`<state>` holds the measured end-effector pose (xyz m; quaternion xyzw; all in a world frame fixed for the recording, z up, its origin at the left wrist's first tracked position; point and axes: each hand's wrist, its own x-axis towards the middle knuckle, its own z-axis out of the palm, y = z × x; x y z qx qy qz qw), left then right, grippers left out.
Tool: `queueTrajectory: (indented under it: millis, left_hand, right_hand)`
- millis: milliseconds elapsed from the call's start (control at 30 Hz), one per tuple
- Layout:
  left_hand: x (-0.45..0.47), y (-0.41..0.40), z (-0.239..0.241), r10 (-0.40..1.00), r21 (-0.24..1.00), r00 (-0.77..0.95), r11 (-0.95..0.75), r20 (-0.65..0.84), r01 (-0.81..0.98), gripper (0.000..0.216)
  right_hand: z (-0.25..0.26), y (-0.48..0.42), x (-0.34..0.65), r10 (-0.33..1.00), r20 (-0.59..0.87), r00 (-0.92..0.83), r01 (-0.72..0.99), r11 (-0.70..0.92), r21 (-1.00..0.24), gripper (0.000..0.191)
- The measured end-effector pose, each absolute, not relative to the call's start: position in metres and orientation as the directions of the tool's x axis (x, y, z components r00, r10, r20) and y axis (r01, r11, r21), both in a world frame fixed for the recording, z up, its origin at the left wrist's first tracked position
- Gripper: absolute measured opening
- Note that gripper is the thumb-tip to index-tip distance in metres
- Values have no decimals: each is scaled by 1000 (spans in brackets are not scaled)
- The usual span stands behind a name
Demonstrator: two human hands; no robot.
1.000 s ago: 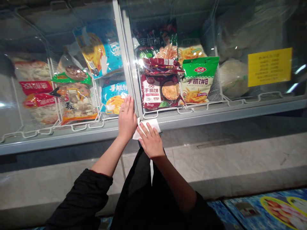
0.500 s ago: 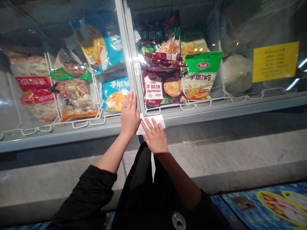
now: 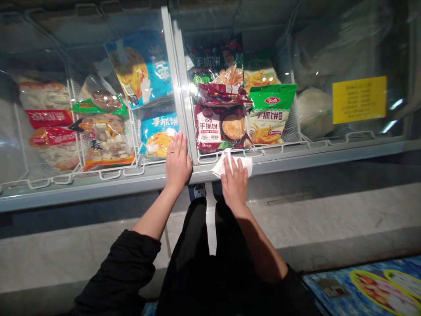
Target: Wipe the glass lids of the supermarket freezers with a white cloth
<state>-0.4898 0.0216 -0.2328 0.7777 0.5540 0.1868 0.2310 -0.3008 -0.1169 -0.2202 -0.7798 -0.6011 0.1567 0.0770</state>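
My left hand lies flat on the freezer's glass lid, beside the central frame bar, with its fingers stretched out and no object in them. A folded white cloth, perhaps a paper towel, is on the grey front rim of the freezer. My right hand presses on this cloth and holds it against the rim, fingertips over the cloth. Under the glass, close to my left fingers, is a blue pancake packet. A dark red pancake packet lies behind the cloth.
White wire baskets under the glass hold more frozen packets, including a green and cream one and red dumpling bags. A yellow notice is on the right pane. Below the rim are my legs and a pale tiled floor.
My right hand has slid the white cloth rightward along the rim, away from my left hand. My left hand stays on the glass. The view has shifted slightly, and a shoe now shows.
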Motion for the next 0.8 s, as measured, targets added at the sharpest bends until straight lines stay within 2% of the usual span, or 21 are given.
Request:
queueTrajectory:
  millis: [100,167,233,367,467,533,700,800]
  left_hand:
    - [-489,21,-232,947,540,317,-292,48,790,73]
    - [-491,20,-231,945,525,320,-307,68,794,72]
    - [-495,19,-229,936,513,340,-337,91,790,71]
    - [-493,12,-226,896,491,426,-430,127,758,68]
    - [-461,-1,-222,897,499,412,-435,161,750,68]
    - [-421,-13,-216,885,506,431,-457,177,732,71]
    - [-307,-32,-205,812,537,562,-547,156,642,75]
    - [-260,-32,-208,841,563,524,-502,138,656,79]
  right_hand:
    - [-215,-108,-312,984,-175,25,935,-84,-344,59]
    - [-213,-110,-299,983,-179,-46,936,-21,-352,58]
    - [-215,-115,-270,986,-167,15,942,-70,-329,58]
    - [-227,-127,-202,942,-85,326,904,-336,-265,59]
    - [-235,-130,-180,885,-10,465,847,-448,-286,61]
    - [-237,-130,-181,891,0,454,847,-432,-311,61]
    - [-227,-140,-147,981,-121,148,939,-178,-294,58]
    - [-224,-150,-86,958,-121,261,934,-282,-219,58]
